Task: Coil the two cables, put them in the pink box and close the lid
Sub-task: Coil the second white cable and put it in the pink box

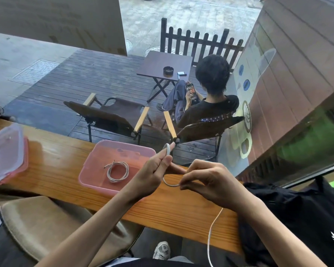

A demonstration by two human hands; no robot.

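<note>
My left hand (154,170) pinches the first loops of the second cable (170,183) between thumb and fingers, the small coil (167,148) sticking up above my knuckles, while my right hand (210,182) is closed on the same cable a little further along, feeding it round. Between the two hands a short arc sags just above the desk (66,151). The rest of the cable runs under my right wrist, over the near edge of the desk and down towards my lap as a long loose tail (212,228). That tail is my main worry: if it snags on the desk edge or on the black bag (297,218) beside my right arm, the tug could pull the loops out of my left pinch and the coil would spring open. The loops are also stiff and small, so a slack grip could let them fan apart. The first cable (117,171) already lies coiled inside the pink box (89,170), which stands open just left of my left hand; dropping the second in carelessly could tangle the two. The lid (6,151) lies well apart at the far left, and I think its near edge hangs past the desk, though the view there is poor, so an elbow could knock it off.
</note>
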